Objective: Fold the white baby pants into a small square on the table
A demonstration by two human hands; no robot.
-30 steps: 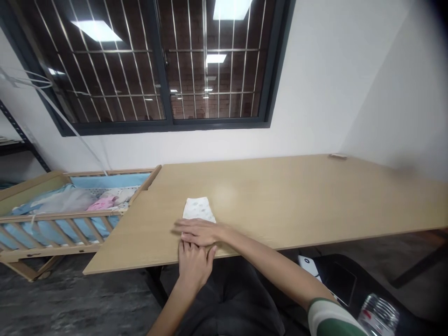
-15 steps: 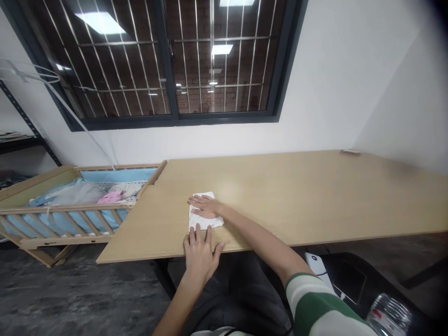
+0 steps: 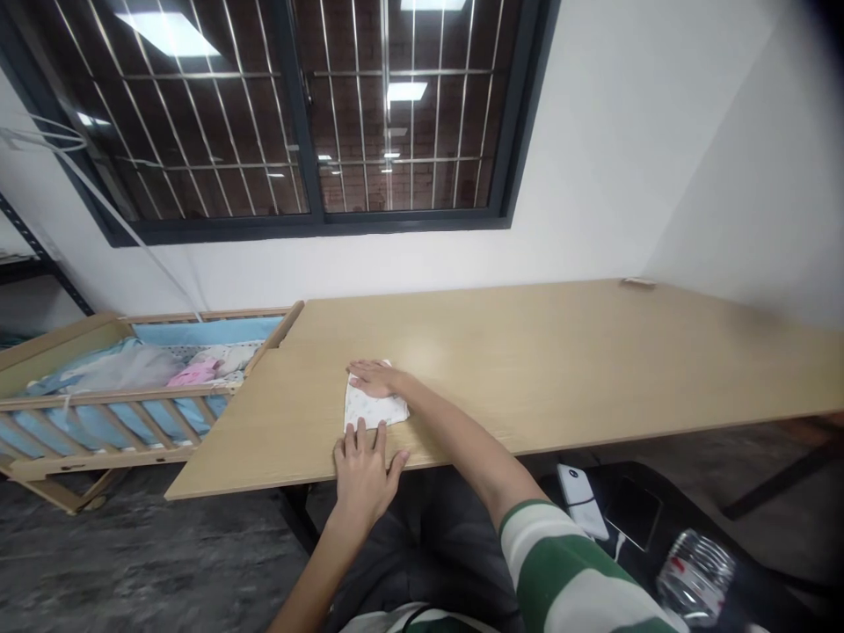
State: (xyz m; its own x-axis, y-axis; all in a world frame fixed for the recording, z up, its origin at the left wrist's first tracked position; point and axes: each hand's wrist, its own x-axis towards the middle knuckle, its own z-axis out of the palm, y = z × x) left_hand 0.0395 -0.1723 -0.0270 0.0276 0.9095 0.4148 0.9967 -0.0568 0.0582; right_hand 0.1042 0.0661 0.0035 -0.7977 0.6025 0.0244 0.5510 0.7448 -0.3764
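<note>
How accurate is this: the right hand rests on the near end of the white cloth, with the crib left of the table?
One slip: the head view shows the right hand on the far end of the white cloth. The crib is left of the table, as said.

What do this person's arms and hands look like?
The left hand and right hand are both ungloved. The right sleeve has broad green and white stripes and leaves the forearm bare. No sleeve shows on the left forearm.
</note>
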